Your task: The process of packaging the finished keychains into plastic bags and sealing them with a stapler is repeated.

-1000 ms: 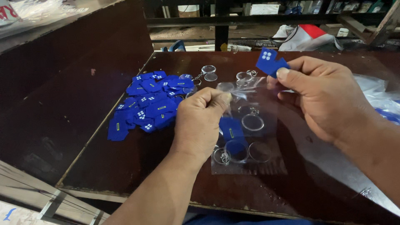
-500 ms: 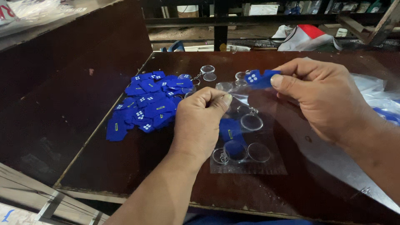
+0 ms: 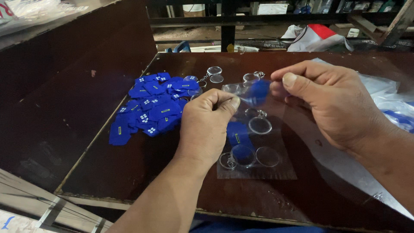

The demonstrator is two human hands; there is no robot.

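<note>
Blurry blue insert (image 3: 258, 92) pinched in right hand (image 3: 332, 108) fingertips over the clear plastic bag (image 3: 276, 170) on the dark table (image 3: 129, 172), left hand (image 3: 207, 125) curled shut just beside it, gripping something too small to tell, blue pile (image 3: 148, 112) further left.

- Bare table (image 3: 108, 168) at the near left lets a hand pass.
- A pile of blue inserts (image 3: 148, 110) blocks the left.
- Clear keyring shells (image 3: 254, 142) crowd the centre bag.
</note>
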